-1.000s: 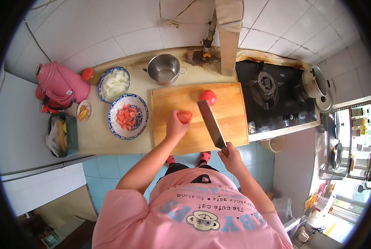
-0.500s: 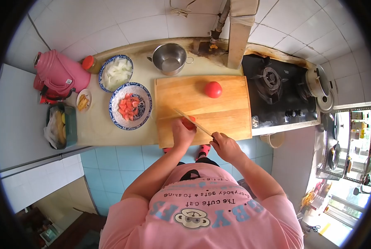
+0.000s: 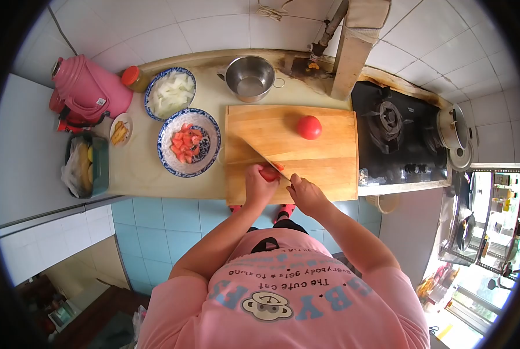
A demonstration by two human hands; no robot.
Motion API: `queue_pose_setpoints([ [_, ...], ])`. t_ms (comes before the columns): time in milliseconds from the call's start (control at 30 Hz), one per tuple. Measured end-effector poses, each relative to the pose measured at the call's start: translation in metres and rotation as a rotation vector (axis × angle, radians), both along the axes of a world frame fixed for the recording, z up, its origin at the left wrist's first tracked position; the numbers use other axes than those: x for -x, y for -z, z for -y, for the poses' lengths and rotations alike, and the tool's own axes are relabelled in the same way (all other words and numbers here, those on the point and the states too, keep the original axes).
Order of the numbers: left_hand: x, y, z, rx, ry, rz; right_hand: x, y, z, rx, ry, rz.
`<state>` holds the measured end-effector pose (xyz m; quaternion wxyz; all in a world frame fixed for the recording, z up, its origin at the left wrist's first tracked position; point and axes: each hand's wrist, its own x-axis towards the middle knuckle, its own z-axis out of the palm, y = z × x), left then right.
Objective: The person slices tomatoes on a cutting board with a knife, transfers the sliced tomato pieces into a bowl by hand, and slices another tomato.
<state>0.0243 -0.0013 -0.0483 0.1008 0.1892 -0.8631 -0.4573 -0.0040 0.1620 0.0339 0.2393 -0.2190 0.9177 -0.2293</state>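
My right hand (image 3: 307,195) is closed around the handle of a kitchen knife (image 3: 261,156). Its blade slants up and left across the wooden cutting board (image 3: 324,168). Against the blade's lower left side, my left hand (image 3: 260,183) grips a cut piece of tomato (image 3: 269,173), partly covered by the fingers. A small red bit of tomato shows on the other side of the blade. Farther back on the board rests a whole tomato (image 3: 309,127). To the left stands a blue-and-white bowl (image 3: 163,148) with chopped tomato (image 3: 185,143) in it.
Behind the bowl is a plate (image 3: 148,99) of pale sliced vegetable. A steel pot (image 3: 249,78) stands behind the board. At left are a pink thermos (image 3: 91,87), a red-lidded jar (image 3: 133,77), a small dish (image 3: 131,123) and a green bin (image 3: 100,168). A gas stove (image 3: 402,134) adjoins the right.
The knife has turned to a steeper slant, and a tomato bit now shows on the right of its blade. My right hand has shifted slightly left and down. The whole view has shifted a little.
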Motion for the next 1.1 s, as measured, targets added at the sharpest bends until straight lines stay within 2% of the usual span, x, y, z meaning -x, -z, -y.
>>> queue_pose_setpoints([
  [167, -0.004, -0.01, 0.026, -0.14, 0.063, 0.18, 0.009, 0.008, 0.011, 0.002, 0.06, 0.011],
  [233, -0.01, -0.002, 0.037, -0.102, 0.191, 0.037, 0.01, 0.015, 0.007, 0.03, 0.089, 0.018],
  [300, -0.011, 0.002, 0.042, -0.113, 0.22, 0.044, 0.011, 0.018, 0.002, 0.059, 0.116, 0.021],
  [367, -0.006, 0.004, 0.046, -0.125, 0.249, 0.047, 0.009, 0.016, -0.004, 0.205, 0.134, 0.022],
  [433, -0.003, 0.007, 0.05, 0.038, 0.338, -0.072, 0.006, 0.0, -0.011, 0.235, 0.124, 0.034],
  [633, 0.007, 0.003, 0.05, -0.106, 0.347, -0.012, 0.001, -0.023, -0.02, 0.201, 0.106, 0.124],
  [733, 0.009, -0.003, 0.047, -0.044, 0.345, -0.023, 0.0, -0.021, -0.019, 0.167, 0.088, 0.143],
  [967, 0.014, -0.006, 0.048, -0.103, 0.313, 0.058, 0.008, -0.017, 0.004, 0.021, 0.075, 0.178],
  [1100, 0.01, -0.019, 0.053, -0.156, 0.317, 0.112, 0.009, 0.013, 0.015, 0.097, 0.09, 0.086],
])
